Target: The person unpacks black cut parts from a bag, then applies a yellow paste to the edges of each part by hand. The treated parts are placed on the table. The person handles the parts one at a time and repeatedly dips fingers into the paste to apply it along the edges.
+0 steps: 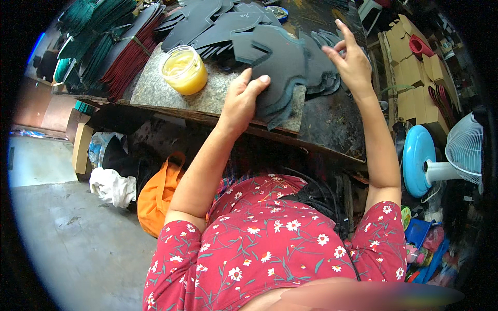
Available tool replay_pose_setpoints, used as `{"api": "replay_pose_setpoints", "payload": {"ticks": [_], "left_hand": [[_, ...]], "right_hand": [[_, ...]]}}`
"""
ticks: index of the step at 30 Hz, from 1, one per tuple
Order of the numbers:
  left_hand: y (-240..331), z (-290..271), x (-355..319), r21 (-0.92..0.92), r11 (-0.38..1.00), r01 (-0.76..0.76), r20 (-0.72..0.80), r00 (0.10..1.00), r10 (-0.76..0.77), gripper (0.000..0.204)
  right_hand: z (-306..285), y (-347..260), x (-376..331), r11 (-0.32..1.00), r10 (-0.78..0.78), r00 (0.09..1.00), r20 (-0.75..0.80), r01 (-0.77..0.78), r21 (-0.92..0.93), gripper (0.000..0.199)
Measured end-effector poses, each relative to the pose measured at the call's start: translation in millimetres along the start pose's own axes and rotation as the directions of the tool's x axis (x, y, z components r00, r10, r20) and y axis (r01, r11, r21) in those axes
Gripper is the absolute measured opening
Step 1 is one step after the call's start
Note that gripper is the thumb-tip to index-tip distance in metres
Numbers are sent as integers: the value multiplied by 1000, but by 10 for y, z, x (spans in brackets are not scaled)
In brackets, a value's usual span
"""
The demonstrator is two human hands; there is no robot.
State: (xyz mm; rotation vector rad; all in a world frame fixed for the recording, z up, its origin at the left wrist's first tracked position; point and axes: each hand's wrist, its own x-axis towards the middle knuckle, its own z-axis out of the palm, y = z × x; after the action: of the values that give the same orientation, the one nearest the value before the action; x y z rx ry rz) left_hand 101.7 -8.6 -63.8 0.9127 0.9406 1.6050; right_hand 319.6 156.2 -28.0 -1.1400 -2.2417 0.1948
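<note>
A stack of dark grey cut sheet pieces (282, 59), curved in outline, lies at the near edge of the worktable. My left hand (241, 98) is closed at the stack's left edge, thumb over the top piece; its other fingers are mostly hidden. Raised above the right side, my right hand (351, 62) holds nothing I can see, index finger up and thumb apart. Beneath it is a second group of dark pieces (319, 67), fanned and overlapping. An uncovered jar of yellow paste (185, 72) stands left of my left hand on a speckled stone slab (150, 85).
More dark cut pieces (194, 23) spread over the far table, near a small blue-rimmed dish (279, 13). Tied dark red and green bundles (132, 57) fill the left. Cardboard boxes (415, 78) and a blue-and-white fan (420, 160) stand right. An orange bag (158, 197) hangs below.
</note>
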Motion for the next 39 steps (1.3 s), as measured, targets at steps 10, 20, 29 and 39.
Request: {"api": "replay_pose_setpoints", "payload": {"ticks": [10,20,29,39], "left_hand": [[79,21,35,-48,997,67,112,992,-61,44],[143,-10,84,-13,984,175,60,983,-174,55],[172,9,63,145,982,122,172,974,-146,61],[238,13,36,65,978,201,127,970,-207,54]], "right_hand": [[109,-748,-198,717,-195,972,132,49,696,92],[136,-719,-281,651,-178,964,199,-37,758,80],[143,-598,-139,786,-319,918,234,118,607,71],[123,-559,-273,724,-294,866,405,-75,686,98]]}}
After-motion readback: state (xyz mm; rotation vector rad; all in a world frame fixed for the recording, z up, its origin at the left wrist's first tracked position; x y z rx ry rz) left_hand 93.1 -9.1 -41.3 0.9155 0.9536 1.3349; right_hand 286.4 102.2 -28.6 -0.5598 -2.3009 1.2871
